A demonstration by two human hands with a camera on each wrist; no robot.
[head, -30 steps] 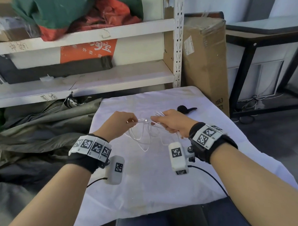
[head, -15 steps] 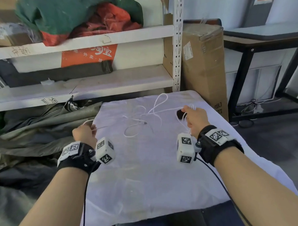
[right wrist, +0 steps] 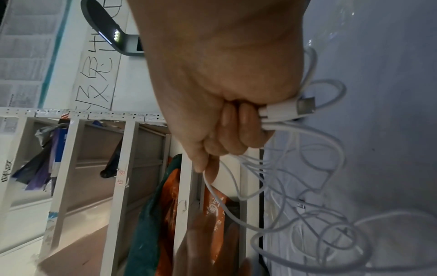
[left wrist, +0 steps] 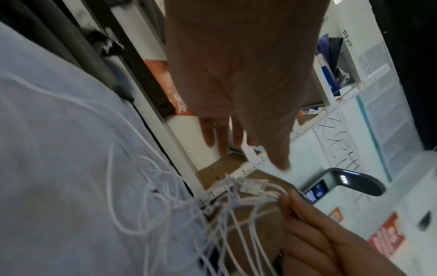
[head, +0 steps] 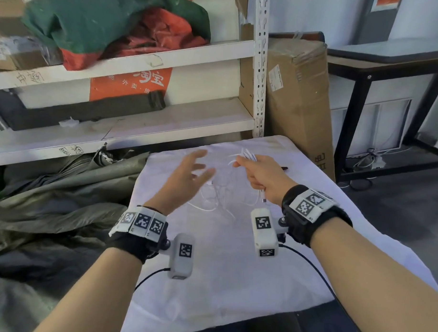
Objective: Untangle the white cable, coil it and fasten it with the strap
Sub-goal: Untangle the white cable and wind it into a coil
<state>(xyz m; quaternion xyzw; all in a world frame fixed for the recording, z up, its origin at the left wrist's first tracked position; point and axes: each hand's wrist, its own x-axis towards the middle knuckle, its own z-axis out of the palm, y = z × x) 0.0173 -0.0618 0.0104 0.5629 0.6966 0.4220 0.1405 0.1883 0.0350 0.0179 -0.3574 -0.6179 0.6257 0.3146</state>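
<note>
1. Gripping the white cable (head: 248, 157) in our right hand (head: 263, 176), we have the fingers (right wrist: 238, 119) curled tight round several gathered strands, with one plug (right wrist: 305, 107) sticking out just past the knuckles.
2. Our left hand (head: 187, 177) hangs in the air with its fingers (left wrist: 214, 134) straight and spread, holding nothing, close beside the right fist but apart from it.
3. Below the right fingers, loose loops of cable (right wrist: 319, 214) drop and lie tangled on the white cloth (head: 221, 277), between our two hands.
4. Just beyond the right knuckles, a small black strap (head: 285, 168) lies on the cloth, mostly hidden.
</note>
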